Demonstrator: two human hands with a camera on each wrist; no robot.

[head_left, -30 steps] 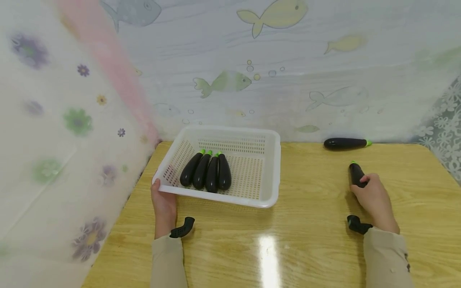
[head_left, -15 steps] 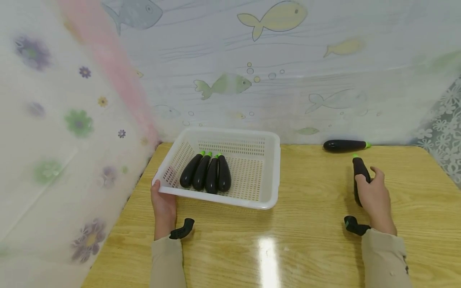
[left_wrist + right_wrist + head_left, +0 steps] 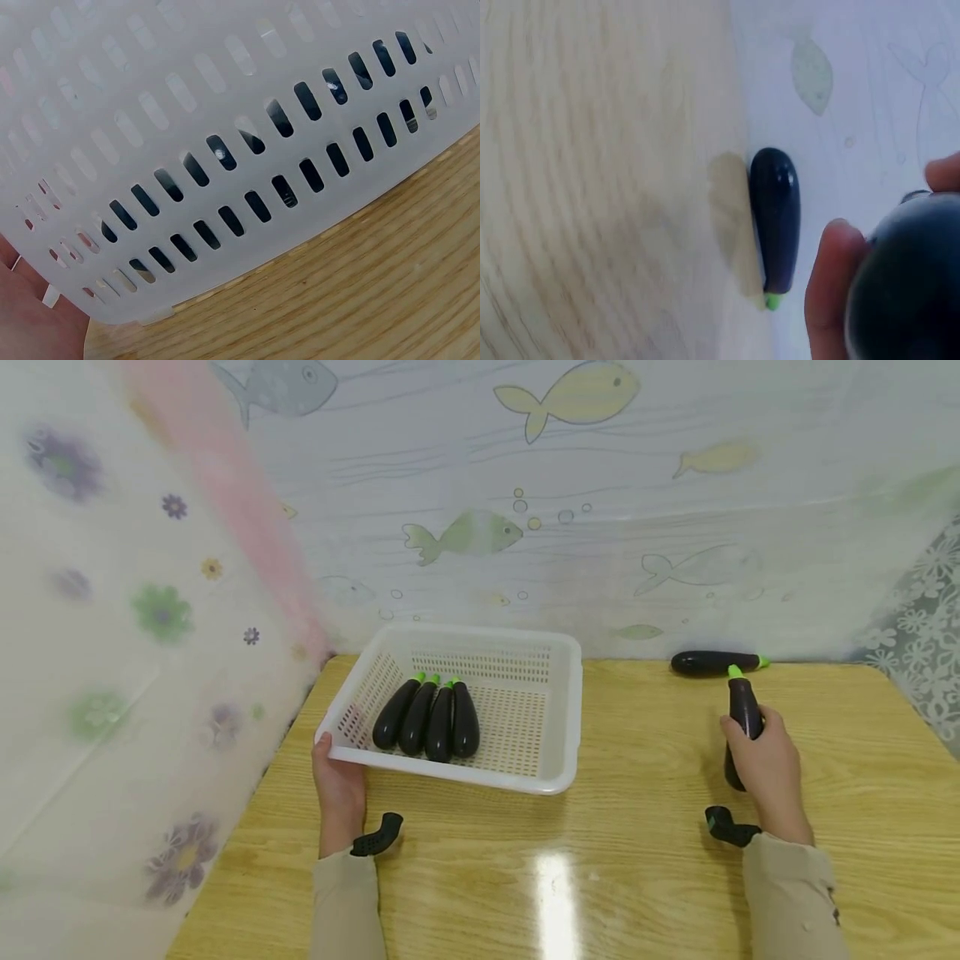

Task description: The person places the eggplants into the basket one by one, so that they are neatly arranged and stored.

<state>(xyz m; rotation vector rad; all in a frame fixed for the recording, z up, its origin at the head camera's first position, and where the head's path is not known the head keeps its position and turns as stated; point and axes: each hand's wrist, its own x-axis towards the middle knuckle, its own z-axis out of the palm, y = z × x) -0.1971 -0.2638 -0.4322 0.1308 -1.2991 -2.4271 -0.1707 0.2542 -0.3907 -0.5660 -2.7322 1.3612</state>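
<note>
The right hand [image 3: 768,768] grasps a dark eggplant [image 3: 745,703], its green stem pointing to 12 o'clock. The left hand [image 3: 340,785] grips a white basket [image 3: 450,772] at its 8 o'clock corner, thumb over the rim. Inside, toward the basket's 9 o'clock side, four eggplants [image 3: 441,727] lie side by side, stems toward 12 to 1. From the right hand, another eggplant [image 3: 712,662] lies at 11 o'clock, at the wooden table's [image 3: 637,860] far edge, stem toward 3, beside the fish-patterned backdrop [image 3: 450,460].

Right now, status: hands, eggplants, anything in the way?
Left hand holding basket. Right hand gripping eggplant. Four eggplants in basket. Far eggplant by backdrop, likely not blocking.
</note>
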